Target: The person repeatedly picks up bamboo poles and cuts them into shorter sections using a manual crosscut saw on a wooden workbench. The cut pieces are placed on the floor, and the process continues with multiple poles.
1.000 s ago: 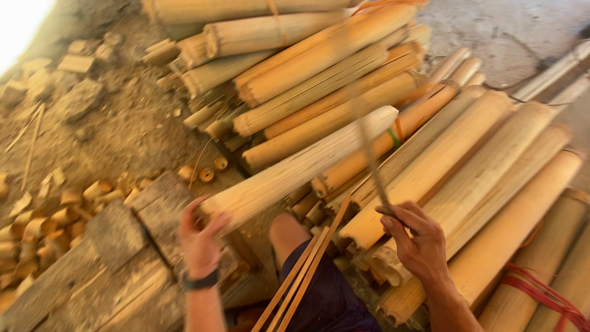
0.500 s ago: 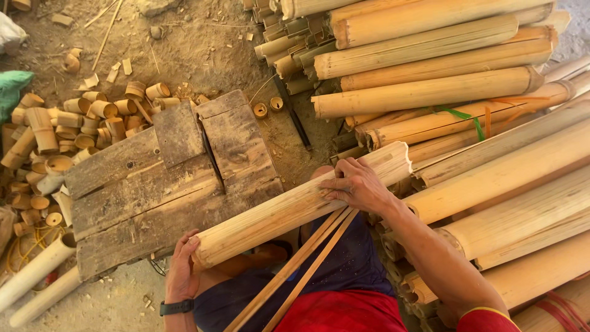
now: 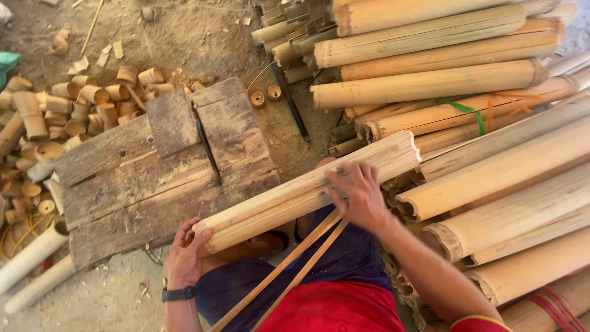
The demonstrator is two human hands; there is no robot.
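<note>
Dozens of bamboo poles [image 3: 430,80] are stacked at your right; the split bamboo section [image 3: 307,193] lies across your lap, beside the plank bench [image 3: 153,178]. Your left hand [image 3: 184,258] grips its near end, your right hand [image 3: 359,197] presses flat mid-length. It looks stiff, light and splintery. Cut rings [image 3: 74,104] litter the far left.

Head view, single camera, looking steeply down.
Set above the person's lap, close to the left hand [image 3: 183,261] and right hand [image 3: 359,195] on a split bamboo length [image 3: 295,197]; ground and stacked bamboo poles [image 3: 430,86] fill the far field, probably slightly tilted.
</note>
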